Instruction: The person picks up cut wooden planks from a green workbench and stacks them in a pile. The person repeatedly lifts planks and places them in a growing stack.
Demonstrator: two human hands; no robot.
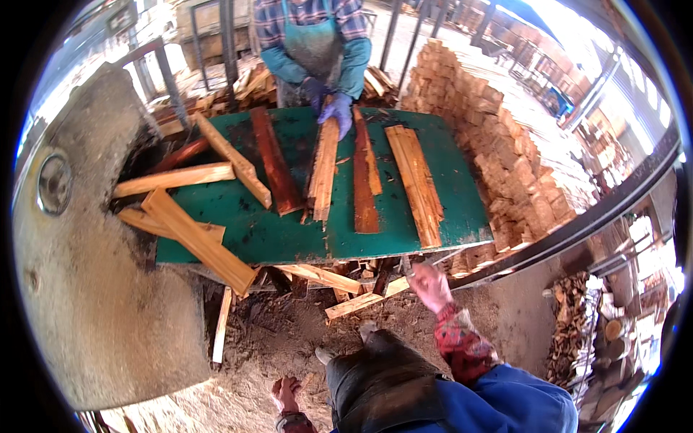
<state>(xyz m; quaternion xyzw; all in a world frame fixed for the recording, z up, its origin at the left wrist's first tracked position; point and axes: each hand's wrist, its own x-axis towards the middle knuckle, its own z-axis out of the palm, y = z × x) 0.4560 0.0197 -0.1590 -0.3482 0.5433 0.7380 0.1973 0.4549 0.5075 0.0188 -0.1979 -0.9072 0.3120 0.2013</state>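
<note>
My right hand (431, 285) is held just off the near edge of a green-topped table (274, 242), its fingers curled in; what they hold, if anything, is too small to make out. Low over the ground, my left hand (286, 393) hangs away from the table with loosely bent fingers and nothing visible in it. Nearest my right hand on the tabletop lies a split pale board (415, 184). Left of it are a reddish-brown bark slab (364, 187) and a rough wood strip (326, 169), whose far end a co-worker's purple-gloved hands (336, 114) grip.
Another dark red slab (274, 162) lies on the table. Loose boards (202, 242) overhang its left end beside a large rusty metal panel (108, 289). Wood is stacked (498, 137) along the right. Offcuts (354, 304) lie beneath the near edge, by my feet.
</note>
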